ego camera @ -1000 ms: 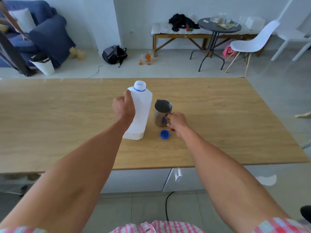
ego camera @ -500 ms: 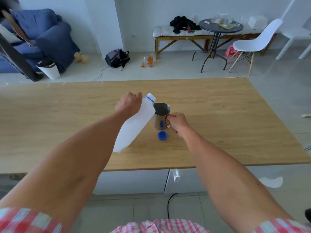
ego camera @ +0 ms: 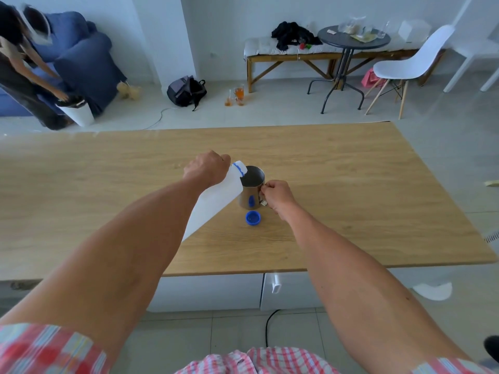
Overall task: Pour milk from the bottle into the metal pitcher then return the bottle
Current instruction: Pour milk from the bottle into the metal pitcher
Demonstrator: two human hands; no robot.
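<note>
Your left hand [ego camera: 206, 168] is clenched round the upper body of the white milk bottle [ego camera: 216, 201], fingers wrapped over the far side and hidden; only the knuckles and back of the hand show. Bottle is lifted clear of the wooden table [ego camera: 351, 184] and tilted steeply. Long axis runs from its base, low and near you on the left, up and away to the right. The open, blue-ringed mouth points at the metal pitcher [ego camera: 251, 188] and sits right at its near-left rim, over the opening. Whether milk is flowing cannot be told.

Your right hand [ego camera: 278, 194] is closed in a loose fist on the pitcher's handle, at the pitcher's right side, thumb on top. Pitcher stands upright on the table, about mid-table.

Blue cap [ego camera: 253, 218] lies on the table just in front of the pitcher, open side up, touching neither hand.
</note>
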